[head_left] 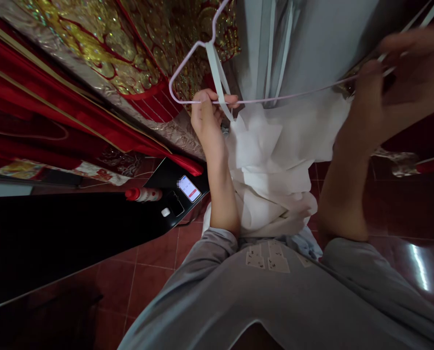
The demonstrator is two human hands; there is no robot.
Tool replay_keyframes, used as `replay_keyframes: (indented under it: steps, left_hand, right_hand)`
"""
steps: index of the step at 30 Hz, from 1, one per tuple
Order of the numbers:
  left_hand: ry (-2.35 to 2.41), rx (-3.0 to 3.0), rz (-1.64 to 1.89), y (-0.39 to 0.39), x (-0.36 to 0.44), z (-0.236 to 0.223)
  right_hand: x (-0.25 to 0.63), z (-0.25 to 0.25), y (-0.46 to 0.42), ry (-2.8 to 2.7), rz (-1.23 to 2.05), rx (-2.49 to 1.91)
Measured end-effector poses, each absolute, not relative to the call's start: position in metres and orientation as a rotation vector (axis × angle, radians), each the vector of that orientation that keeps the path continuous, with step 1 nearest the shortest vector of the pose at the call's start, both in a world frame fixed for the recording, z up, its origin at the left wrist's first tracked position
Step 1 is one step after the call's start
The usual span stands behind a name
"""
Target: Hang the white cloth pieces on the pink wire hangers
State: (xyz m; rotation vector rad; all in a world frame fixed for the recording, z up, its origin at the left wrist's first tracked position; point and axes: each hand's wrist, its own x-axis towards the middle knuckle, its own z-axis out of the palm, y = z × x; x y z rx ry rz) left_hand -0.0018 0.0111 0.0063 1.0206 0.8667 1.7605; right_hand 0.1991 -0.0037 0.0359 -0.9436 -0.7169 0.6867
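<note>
My left hand is closed, pinching the bottom wire of a thin pale pink hanger together with a light strap of a white garment. The garment hangs bunched below the hanger, in front of my grey sleeves. My right hand is raised at the hanger's right end, blurred, its fingers curled about the wire and another strap there.
Red and gold embroidered garments hang at the upper left. A black glossy table at the left carries a lit phone, a red-capped bottle and a small white object. Red floor tiles lie below.
</note>
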Motion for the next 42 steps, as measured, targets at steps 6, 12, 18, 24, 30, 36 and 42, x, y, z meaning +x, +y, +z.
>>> replay_keyframes:
  steps: [6,12,18,24,30,36,42]
  left_hand:
    - [0.979,0.964,1.797,0.007,0.005,0.004]
    - [0.847,1.061,1.793,0.004,0.007,-0.004]
    - [0.976,1.129,1.756,-0.008,-0.003,-0.014]
    - [0.985,1.333,1.602,-0.026,-0.019,0.014]
    - [0.697,1.205,1.691,-0.008,-0.021,0.047]
    - [0.678,0.999,1.871,0.000,-0.035,0.034]
    - [1.088,0.940,1.942,0.001,-0.041,0.001]
  right_hand:
    - [0.165,-0.003,-0.011,-1.365,0.684,-1.001]
    - [0.166,-0.007,-0.012,-1.323,0.768,-1.046]
    - [0.168,-0.007,-0.002,-1.259,0.704,-1.059]
    - [0.166,-0.014,0.004,-1.251,0.669,-1.076]
    - [0.168,-0.015,0.001,-1.292,0.680,-1.100]
    - [0.175,-0.016,-0.002,-1.364,0.731,-1.105]
    - [0.171,-0.018,0.002,-1.342,0.716,-1.083]
